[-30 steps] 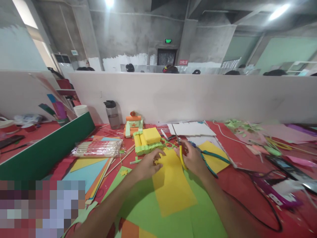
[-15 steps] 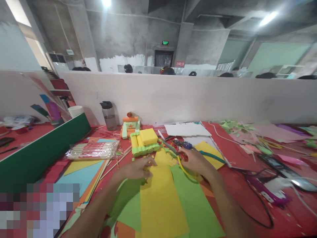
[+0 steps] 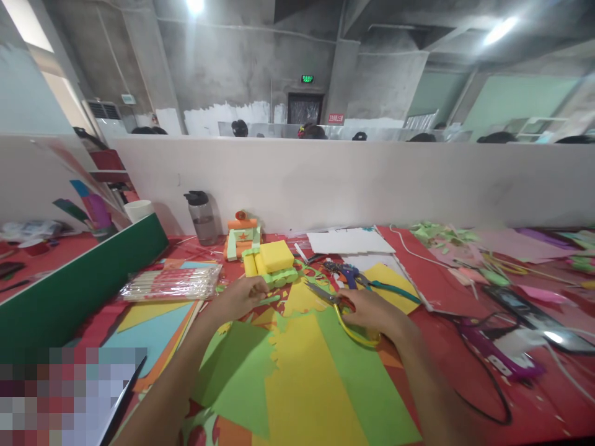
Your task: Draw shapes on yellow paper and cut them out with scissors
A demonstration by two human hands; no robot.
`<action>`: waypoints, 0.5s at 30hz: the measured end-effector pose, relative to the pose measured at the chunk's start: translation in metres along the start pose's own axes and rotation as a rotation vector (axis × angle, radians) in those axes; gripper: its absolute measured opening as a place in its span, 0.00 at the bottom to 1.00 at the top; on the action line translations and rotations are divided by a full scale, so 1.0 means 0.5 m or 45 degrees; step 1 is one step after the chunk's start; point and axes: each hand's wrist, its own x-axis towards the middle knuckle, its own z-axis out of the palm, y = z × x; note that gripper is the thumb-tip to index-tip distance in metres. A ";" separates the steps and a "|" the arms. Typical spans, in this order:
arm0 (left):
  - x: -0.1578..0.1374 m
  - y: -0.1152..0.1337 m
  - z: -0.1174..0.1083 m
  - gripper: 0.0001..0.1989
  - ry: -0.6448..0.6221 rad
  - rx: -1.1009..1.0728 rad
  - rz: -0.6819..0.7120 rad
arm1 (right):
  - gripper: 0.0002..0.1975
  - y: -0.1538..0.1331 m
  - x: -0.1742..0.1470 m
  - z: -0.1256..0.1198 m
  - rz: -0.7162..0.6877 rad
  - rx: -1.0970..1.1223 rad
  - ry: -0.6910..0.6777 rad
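Note:
My right hand (image 3: pixel 369 310) is closed around the handles of the yellow-handled scissors (image 3: pixel 323 293), whose blades point left and away from me. My left hand (image 3: pixel 239 301) has curled fingers beside the yellow and green paper model (image 3: pixel 276 259); what they pinch, if anything, is hidden. A narrow light green paper strip (image 3: pixel 270 300) shows at its fingertips, but I cannot tell whether it is held. Below both hands lie a yellow sheet (image 3: pixel 309 384) with a jagged left edge and green sheets (image 3: pixel 232 371), with small yellow scraps (image 3: pixel 302 298) beyond.
Teal-handled pliers (image 3: pixel 395 290) lie right of the scissors. An orange and green paper model (image 3: pixel 243 238) and a water bottle (image 3: pixel 202 217) stand by the partition (image 3: pixel 344 186). Bagged sticks (image 3: pixel 171 282) lie left. A purple power strip (image 3: pixel 499 353) and cables are at right.
My left hand has moved left and slightly up, off the yellow sheet, with its fingers now curled. The sheet's jagged edge has come into view. My right hand still holds the scissors.

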 end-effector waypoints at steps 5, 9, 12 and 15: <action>-0.002 0.000 -0.021 0.09 0.148 0.351 -0.183 | 0.20 -0.007 -0.009 -0.007 -0.021 0.027 0.011; -0.008 0.003 -0.028 0.08 0.092 0.447 -0.182 | 0.20 -0.010 -0.012 -0.009 0.015 0.014 0.040; -0.013 0.001 -0.028 0.09 0.042 0.472 -0.145 | 0.20 -0.010 -0.012 -0.008 0.046 0.010 0.046; -0.015 -0.001 -0.026 0.11 0.017 0.534 -0.120 | 0.19 -0.006 -0.010 -0.006 0.042 0.012 0.044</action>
